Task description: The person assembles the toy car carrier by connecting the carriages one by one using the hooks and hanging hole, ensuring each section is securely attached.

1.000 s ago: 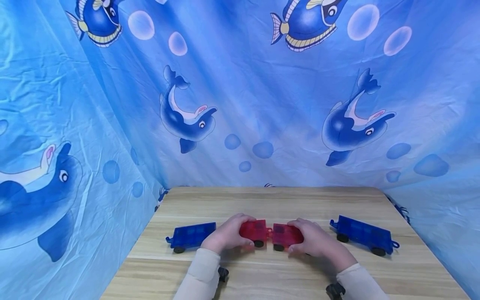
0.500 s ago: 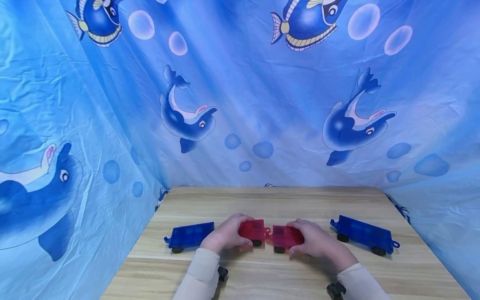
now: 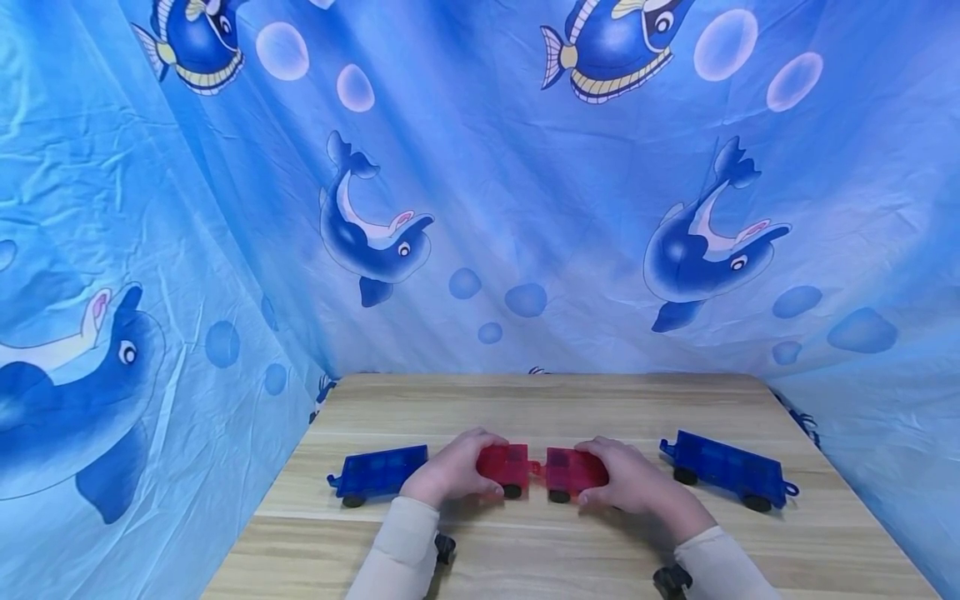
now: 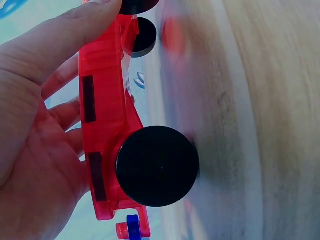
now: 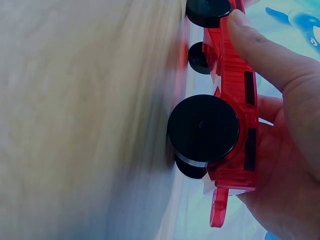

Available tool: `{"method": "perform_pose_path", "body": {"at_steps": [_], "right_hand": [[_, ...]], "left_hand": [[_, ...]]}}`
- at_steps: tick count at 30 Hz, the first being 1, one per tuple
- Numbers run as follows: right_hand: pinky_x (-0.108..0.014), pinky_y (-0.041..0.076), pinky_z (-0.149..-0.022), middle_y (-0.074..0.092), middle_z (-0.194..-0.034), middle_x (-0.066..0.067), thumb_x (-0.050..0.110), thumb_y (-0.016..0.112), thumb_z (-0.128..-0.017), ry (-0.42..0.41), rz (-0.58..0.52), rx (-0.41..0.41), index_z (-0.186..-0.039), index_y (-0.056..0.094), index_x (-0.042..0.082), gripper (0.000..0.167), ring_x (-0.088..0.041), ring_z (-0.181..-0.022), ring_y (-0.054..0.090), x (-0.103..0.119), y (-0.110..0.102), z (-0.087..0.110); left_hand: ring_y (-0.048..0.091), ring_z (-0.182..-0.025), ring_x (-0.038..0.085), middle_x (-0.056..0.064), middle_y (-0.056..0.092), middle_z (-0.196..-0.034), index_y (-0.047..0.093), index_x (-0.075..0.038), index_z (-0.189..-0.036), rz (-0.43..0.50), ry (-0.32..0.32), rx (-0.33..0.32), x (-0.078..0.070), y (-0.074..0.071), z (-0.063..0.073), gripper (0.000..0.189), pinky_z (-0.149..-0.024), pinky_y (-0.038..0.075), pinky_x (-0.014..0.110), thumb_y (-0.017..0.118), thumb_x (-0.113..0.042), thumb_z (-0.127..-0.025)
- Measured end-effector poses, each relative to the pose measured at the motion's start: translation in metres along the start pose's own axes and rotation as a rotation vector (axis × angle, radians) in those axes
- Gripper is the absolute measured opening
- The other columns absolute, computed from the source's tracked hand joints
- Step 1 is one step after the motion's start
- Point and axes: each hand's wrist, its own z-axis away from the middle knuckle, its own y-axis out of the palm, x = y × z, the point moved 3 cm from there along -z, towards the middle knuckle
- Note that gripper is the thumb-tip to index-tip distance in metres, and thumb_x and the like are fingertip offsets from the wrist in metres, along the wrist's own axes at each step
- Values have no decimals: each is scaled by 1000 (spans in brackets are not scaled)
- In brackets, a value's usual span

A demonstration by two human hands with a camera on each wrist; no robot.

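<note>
My left hand grips a red translucent toy train car from above, thumb on its near side. Another red toy train car faces it end to end, and my right hand holds that one the same way. Between them the small red couplings meet and overlap. In the left wrist view, a blue ring sits on the hook at the left car's rear. A bare red loop shows at the right car's outer end. Both cars have black wheels. My palms partly hide the cars' outer halves.
A blue toy train car stands just left of my left hand, trailing the left red car. Farther right, a separate blue toy train car stands at a slant. Behind the wooden table hangs a blue sea-print cloth.
The left red car and the blue car behind it have shifted slightly left. The left red car's front end and coupling rose a little, then came down level with the right car's.
</note>
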Motion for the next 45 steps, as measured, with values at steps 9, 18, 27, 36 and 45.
{"method": "perform_pose_path", "body": {"at_steps": [9,18,27,36,45], "right_hand": [[-63,45,-108,55,-150,-11,52,92,-77,15,-7,8,-150,58,20,86,-38,-136,51,-1,0,0],[-61,47,-106,59,-145,-7,54,92,-76,-7,1,2,-149,59,19,87,-33,-132,54,-2,2,-1],[-59,47,-106,59,-145,-6,54,91,-77,-26,28,-7,-151,57,19,89,-31,-130,55,-2,3,-1],[-64,43,-109,53,-153,-13,47,92,-78,-17,22,-18,-155,52,17,92,-40,-139,50,-1,1,8],[-66,41,-109,56,-150,-8,48,90,-81,-72,35,-93,-153,54,16,87,-40,-138,51,-11,-18,28]], "left_hand": [[60,-112,17,-7,60,-131,64,-24,-142,-21,18,2,0,1,0,74,-89,57,36,96,-24,-76],[59,-116,19,-8,60,-133,65,-27,-141,-48,-8,-16,3,3,-1,75,-92,56,40,98,-25,-73],[58,-118,20,-4,60,-135,65,-29,-141,-46,-10,-33,6,6,0,78,-95,55,43,100,-27,-71],[59,-115,19,-4,62,-133,65,-29,-140,-39,-25,-32,11,4,4,75,-92,57,43,98,-27,-73],[57,-121,26,-3,59,-139,65,-26,-141,-11,-3,-47,24,-5,11,76,-93,56,45,98,-23,-72]]}}
